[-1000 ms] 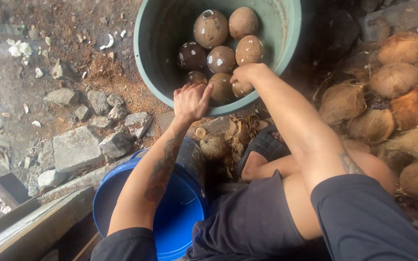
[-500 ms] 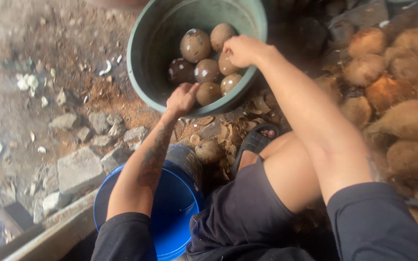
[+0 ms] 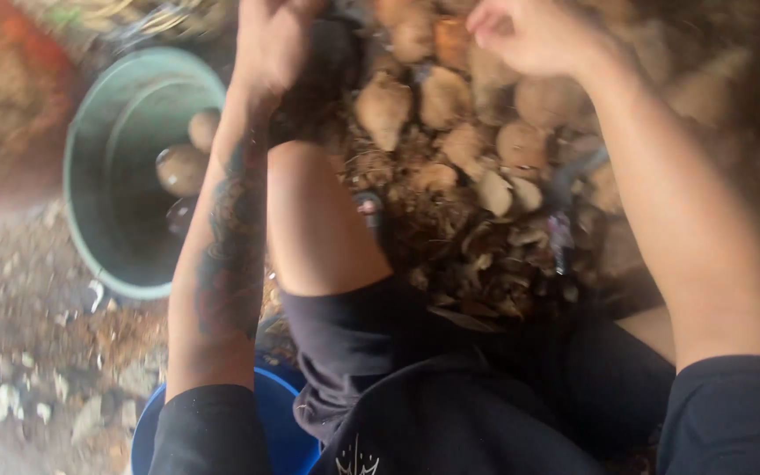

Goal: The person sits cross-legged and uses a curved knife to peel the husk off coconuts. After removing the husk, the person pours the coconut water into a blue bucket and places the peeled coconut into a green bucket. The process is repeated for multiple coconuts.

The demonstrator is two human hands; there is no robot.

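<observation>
The view is blurred by motion. My left hand (image 3: 273,42) is raised at the top edge, beside a dark shape, with its fingers partly cut off by the frame. My right hand (image 3: 528,35) hovers with curled fingers over a pile of brown husked coconuts (image 3: 437,101) in front of my knees. Whether either hand holds anything is unclear. A green round tub (image 3: 90,167) lies to the left of my left forearm and holds a few dark peeled coconuts (image 3: 182,167).
A blue bucket (image 3: 285,422) sits low, under my left elbow. Husk scraps and shell pieces (image 3: 477,237) litter the ground between my legs. Dirt with small stones and debris (image 3: 37,369) spreads at the lower left.
The view has swung right, so the tub now sits at the left. Both hands have left the tub and now hover near the coconut pile.
</observation>
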